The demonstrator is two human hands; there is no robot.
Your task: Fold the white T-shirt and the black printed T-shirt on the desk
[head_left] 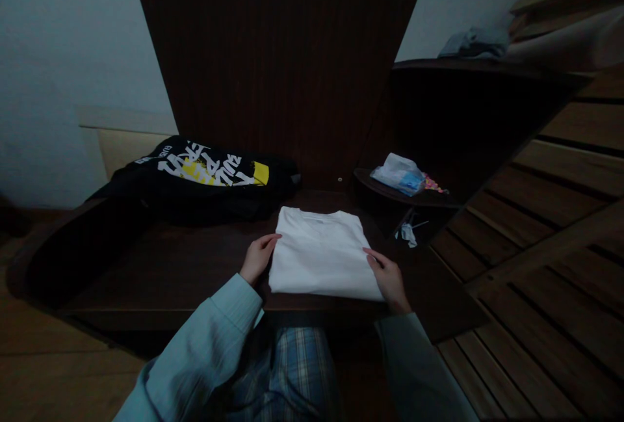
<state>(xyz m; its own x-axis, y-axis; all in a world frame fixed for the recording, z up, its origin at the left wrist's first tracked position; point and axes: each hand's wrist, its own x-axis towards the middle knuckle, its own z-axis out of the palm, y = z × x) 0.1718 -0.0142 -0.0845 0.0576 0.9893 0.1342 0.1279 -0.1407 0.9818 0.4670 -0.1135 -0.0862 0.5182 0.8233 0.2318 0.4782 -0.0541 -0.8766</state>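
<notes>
1. White folded T-shirt [319, 251] lies flat on the dark desk [195, 266], near edge, between both hands.
2. Left hand [257, 258]: fingers loosely spread, touching the shirt's left edge, gripping nothing.
3. Right hand [389, 277]: fingers flat, resting on the shirt's right near corner.
4. Black printed garment [205, 171] heaped far left, apart from the shirt.

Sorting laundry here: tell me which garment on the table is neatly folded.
The white T-shirt, a flat rectangle between the left hand and right hand. The black printed garment behind it lies rumpled.
</notes>
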